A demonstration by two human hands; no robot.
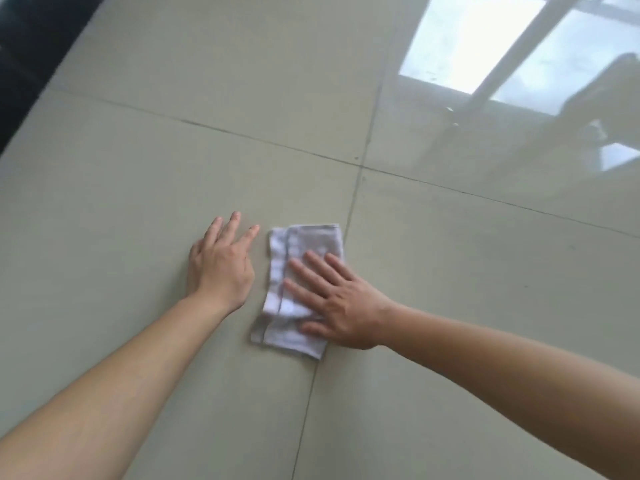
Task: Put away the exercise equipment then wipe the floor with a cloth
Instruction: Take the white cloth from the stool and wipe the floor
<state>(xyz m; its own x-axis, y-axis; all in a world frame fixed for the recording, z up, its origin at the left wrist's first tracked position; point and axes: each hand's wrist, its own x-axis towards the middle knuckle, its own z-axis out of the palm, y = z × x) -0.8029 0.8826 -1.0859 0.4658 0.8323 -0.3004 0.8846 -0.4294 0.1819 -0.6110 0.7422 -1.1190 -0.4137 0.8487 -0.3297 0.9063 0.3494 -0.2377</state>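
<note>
1. Head view: folded white cloth (298,292) lies on the tiled floor (450,306), just left of a grout line, at 6 o'clock of the tile crossing.
2. Risk: the folds could slide apart or bunch if I push with my palm only at the near end.
3. My right hand (339,303) lies flat, fingers spread, pressing the cloth; nothing gripped.
4. My left hand (221,268), at 9 o'clock of the cloth, is open, empty, apparently resting on the floor.
5. No exercise equipment in sight.

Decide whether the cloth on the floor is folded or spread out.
Folded: the cloth lies as a narrow rectangle with layered edges, under the flat right hand.
</note>
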